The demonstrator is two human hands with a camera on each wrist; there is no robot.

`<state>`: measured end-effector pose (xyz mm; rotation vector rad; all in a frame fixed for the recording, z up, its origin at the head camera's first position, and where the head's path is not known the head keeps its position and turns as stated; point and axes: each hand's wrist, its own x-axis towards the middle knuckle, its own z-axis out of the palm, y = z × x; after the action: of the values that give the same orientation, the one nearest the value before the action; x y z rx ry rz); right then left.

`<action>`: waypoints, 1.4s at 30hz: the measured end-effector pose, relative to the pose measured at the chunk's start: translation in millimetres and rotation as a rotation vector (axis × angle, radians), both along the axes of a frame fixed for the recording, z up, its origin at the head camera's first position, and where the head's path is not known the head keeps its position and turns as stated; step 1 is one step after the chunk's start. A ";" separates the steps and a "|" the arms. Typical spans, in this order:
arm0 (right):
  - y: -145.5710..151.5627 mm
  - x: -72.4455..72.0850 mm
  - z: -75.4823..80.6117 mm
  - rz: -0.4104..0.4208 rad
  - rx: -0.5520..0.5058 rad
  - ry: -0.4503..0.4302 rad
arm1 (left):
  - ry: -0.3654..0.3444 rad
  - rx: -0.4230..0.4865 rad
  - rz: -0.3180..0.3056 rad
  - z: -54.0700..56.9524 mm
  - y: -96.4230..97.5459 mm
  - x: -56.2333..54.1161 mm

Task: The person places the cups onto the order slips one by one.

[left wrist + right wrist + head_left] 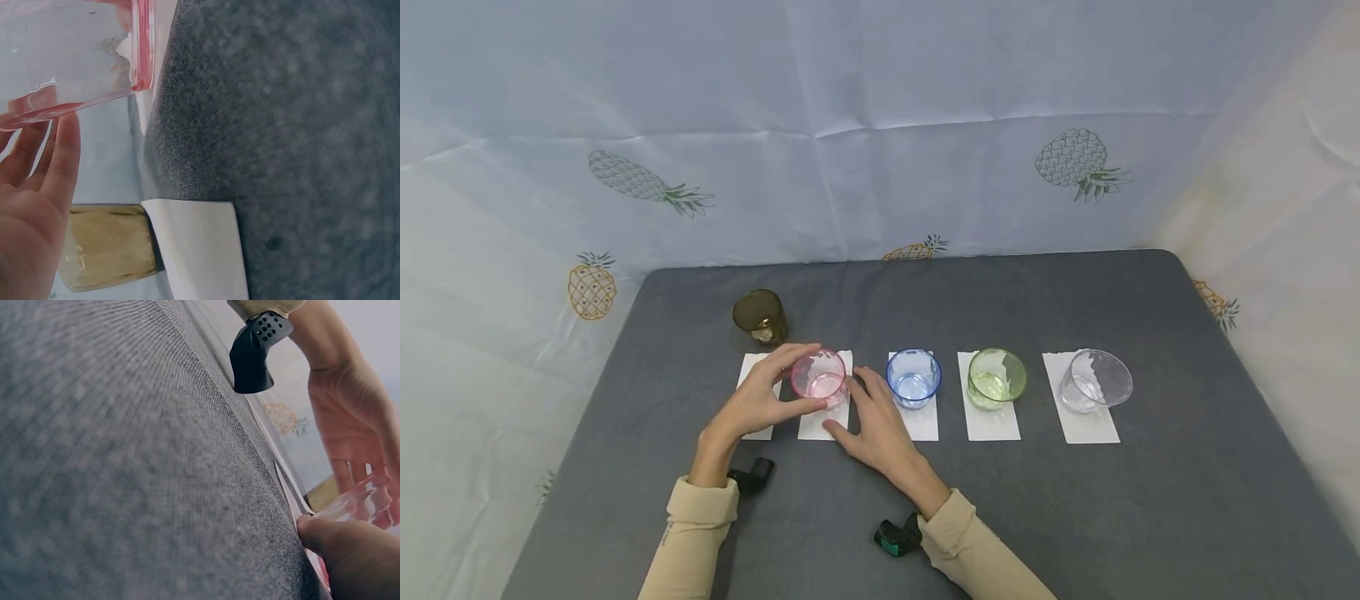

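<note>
A clear glass with a pink rim is over the second white paper napkin from the left. My left hand grips it between thumb and fingers; the left wrist view shows the fingers against its wall. At its right side is my right hand, fingers extended near the glass and thumb low by the napkin. In the right wrist view that thumb lies at the paper's edge, and whether it presses the paper cannot be told. Behind the left hand stands an amber glass.
To the right, a blue glass, a green glass and a clear glass each stand on a napkin. Another napkin lies partly under the left hand. The grey table meets pineapple-print cloth at the back.
</note>
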<state>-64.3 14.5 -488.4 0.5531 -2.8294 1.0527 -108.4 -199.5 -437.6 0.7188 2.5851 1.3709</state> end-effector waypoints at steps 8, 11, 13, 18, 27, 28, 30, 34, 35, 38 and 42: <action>-0.8 -1.2 0.3 -0.011 0.005 -0.012 | -0.012 0.006 -0.002 -0.5 0.8 -1.4; -1.0 -1.7 0.3 -0.013 0.001 -0.017 | -0.014 0.006 -0.001 -1.4 0.5 -2.3; -1.1 -2.0 0.1 -0.013 -0.007 -0.019 | -0.014 0.002 0.000 -1.4 0.5 -2.5; -0.6 -3.2 0.0 -0.014 -0.046 -0.032 | -0.008 -0.003 -0.005 -0.9 0.9 -3.4; 0.5 -2.3 8.0 -0.009 -0.197 -0.045 | 0.021 0.019 -0.033 1.4 1.9 -4.5; 0.1 -1.8 9.9 -0.008 -0.216 -0.039 | 0.028 0.018 -0.033 1.6 1.8 -4.2; -1.0 -0.7 13.9 -0.007 -0.252 -0.023 | 0.042 0.016 -0.033 1.9 0.9 -3.4; -3.1 1.2 21.7 -0.007 -0.296 0.017 | 0.085 0.009 -0.012 3.7 -3.3 -1.6; -3.5 1.7 23.8 -0.007 -0.305 0.028 | 0.097 0.014 -0.005 5.1 -4.9 -1.0; -4.4 3.1 31.3 0.006 -0.340 0.058 | 0.146 0.042 0.016 10.9 -10.2 -0.7; -6.9 5.4 44.9 0.041 -0.406 0.068 | 0.225 0.073 0.049 20.6 -18.1 -4.4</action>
<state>-58.9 7.6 -443.4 0.5911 -2.4524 1.5281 -112.8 -217.6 -417.0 0.8728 2.7514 1.4845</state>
